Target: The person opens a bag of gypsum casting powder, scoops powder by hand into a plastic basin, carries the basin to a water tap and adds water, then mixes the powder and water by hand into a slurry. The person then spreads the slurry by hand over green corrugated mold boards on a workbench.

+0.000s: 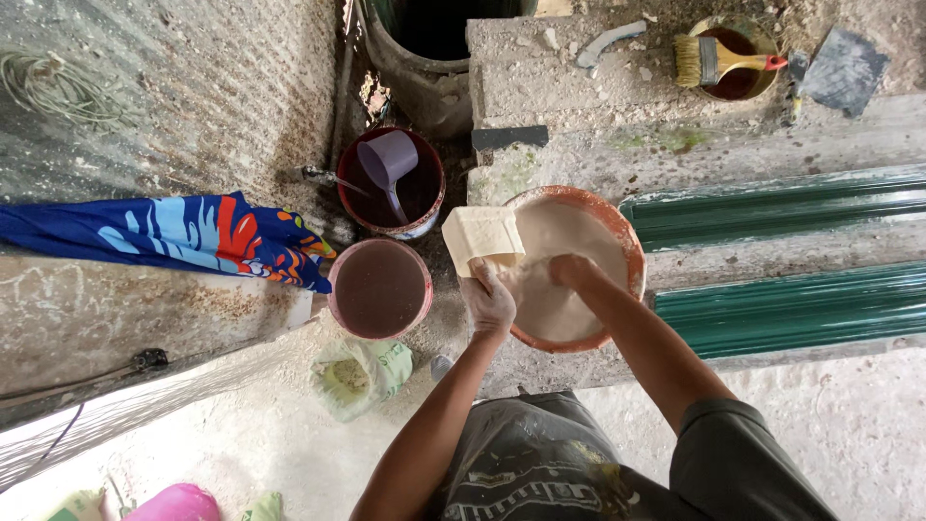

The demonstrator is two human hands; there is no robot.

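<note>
2 hands work at the orange basin point(632, 253) of pale slurry: left hand point(488, 301) pinches a cream moulded block point(482, 237) over its rim, right hand point(571, 270) sunk in, grip hidden. Block looks stiff, wet, slippery; best held by edges.

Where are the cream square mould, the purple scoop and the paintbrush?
Cream square mould point(482, 236), head view, on its flat top face.
Purple scoop point(386, 159), head view, on the cup's side wall.
Paintbrush point(688, 61), head view, on the bristles.
</note>
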